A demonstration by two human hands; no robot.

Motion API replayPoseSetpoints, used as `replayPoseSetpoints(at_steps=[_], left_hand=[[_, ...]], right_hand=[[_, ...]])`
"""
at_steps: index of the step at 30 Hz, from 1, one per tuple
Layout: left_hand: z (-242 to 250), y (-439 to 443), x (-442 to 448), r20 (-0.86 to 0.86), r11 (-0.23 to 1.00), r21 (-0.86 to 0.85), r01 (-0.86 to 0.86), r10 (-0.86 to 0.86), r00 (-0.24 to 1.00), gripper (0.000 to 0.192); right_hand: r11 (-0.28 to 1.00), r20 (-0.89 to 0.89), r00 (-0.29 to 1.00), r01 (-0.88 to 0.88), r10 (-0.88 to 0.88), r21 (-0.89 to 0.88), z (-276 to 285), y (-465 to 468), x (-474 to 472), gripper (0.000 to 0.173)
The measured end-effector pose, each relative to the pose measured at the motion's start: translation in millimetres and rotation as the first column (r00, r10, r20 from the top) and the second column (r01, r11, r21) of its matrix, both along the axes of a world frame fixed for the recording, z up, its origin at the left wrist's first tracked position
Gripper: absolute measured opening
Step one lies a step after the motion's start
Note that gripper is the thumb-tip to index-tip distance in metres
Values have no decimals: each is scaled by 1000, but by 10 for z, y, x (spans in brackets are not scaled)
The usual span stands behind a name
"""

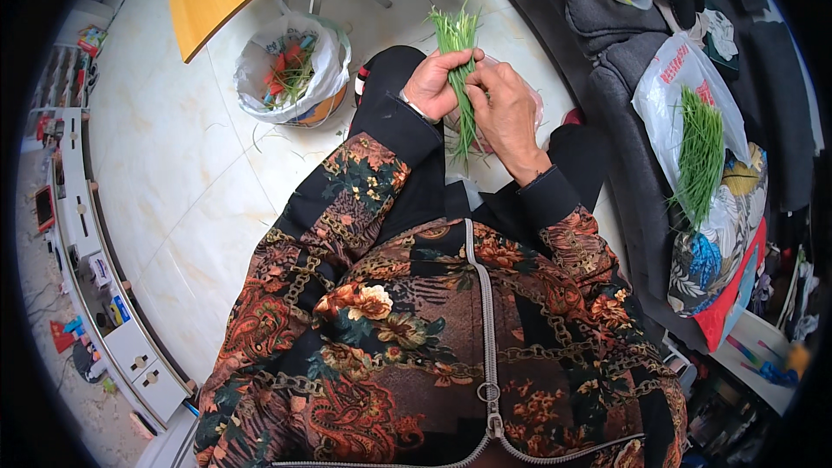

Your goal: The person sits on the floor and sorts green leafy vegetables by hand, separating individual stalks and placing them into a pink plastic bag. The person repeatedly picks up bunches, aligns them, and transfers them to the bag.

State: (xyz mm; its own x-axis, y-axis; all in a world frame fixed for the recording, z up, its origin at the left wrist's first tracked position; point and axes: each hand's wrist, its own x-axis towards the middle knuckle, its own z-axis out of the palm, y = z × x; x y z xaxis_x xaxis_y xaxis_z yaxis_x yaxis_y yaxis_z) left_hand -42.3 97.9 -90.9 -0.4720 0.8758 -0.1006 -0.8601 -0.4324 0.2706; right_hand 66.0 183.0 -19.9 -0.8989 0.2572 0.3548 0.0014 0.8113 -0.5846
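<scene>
A bunch of thin green stalks, which look like chives [457, 32], stands out above and below my left hand [434, 81], whose fingers and thumb are closed around it. My right hand [504, 107] is against the bunch's right side, its thumb and index finger pinched at the stalks; whether it grips a single stalk cannot be told. Behind my right hand a pinkish container [537, 110] is partly hidden. More green stalks [699, 149] lie in a heap on a white plastic bag [660, 88] at the right.
A bin lined with a white bag [250, 88] holds scraps on the tiled floor [188, 182], with loose bits beside it. The corner of a wooden table [214, 10] is at the upper left. A dark grey sofa [608, 110] with a patterned cushion [689, 273] borders the right.
</scene>
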Motion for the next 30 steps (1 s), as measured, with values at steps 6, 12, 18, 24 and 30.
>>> replayPoseSetpoints(at_steps=[6, 12, 18, 24, 30], left_hand=[[57, -47, -5, 28, 997, 56, 52, -53, 998, 18], [35, -29, 10, 53, 1000, -11, -2, 2, 999, 17], [146, 7, 7, -53, 1000, -16, 7, -8, 999, 21], [-49, -15, 0, 5, 996, 92, -5, 5, 1000, 24], [210, -79, 39, -52, 999, 33, 9, -7, 999, 44]], right_hand=[[788, 59, 997, -5, 52, -615, 25, 111, 30, 13], [226, -74, 970, -128, 233, -966, 505, 309, 214, 12], [596, -24, 968, -173, 250, -784, 750, -16, -337, 19], [887, -241, 864, -462, 441, -33, 533, -916, -707, 51], [945, -214, 972, -153, 92, -288, 341, -170, -265, 21]])
